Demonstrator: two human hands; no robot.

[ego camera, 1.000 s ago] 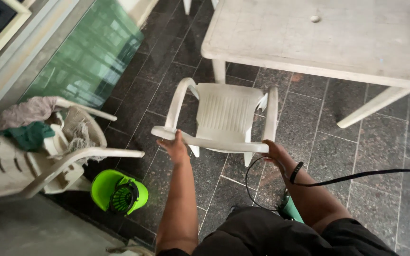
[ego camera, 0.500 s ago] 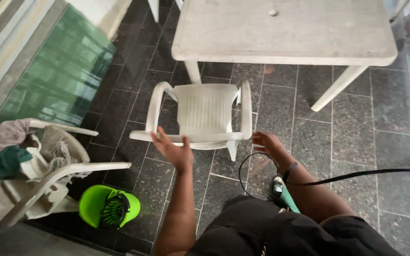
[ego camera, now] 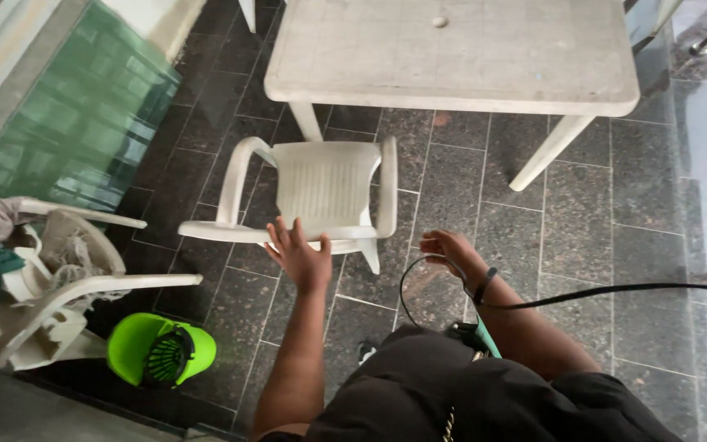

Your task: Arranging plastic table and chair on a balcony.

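Note:
A white plastic armchair (ego camera: 321, 184) stands on the dark tiled floor, its seat facing a white plastic table (ego camera: 460, 53). My left hand (ego camera: 298, 255) hovers with spread fingers right at the chair's back top rail, holding nothing. My right hand (ego camera: 445, 248) is open and off the chair, a little right of its back corner. A black band sits on that wrist, and a black cable (ego camera: 599, 290) loops by it and runs off to the right.
A second white chair (ego camera: 59, 303) piled with cloths lies at the left. A bright green mop bucket (ego camera: 159, 350) stands beside it. Green glass panels (ego camera: 67, 123) line the far left wall. A glass edge runs along the right.
Both hands have let go of the chair's back rail and drawn back slightly. The view has shifted, so chair and table now sit further left in frame.

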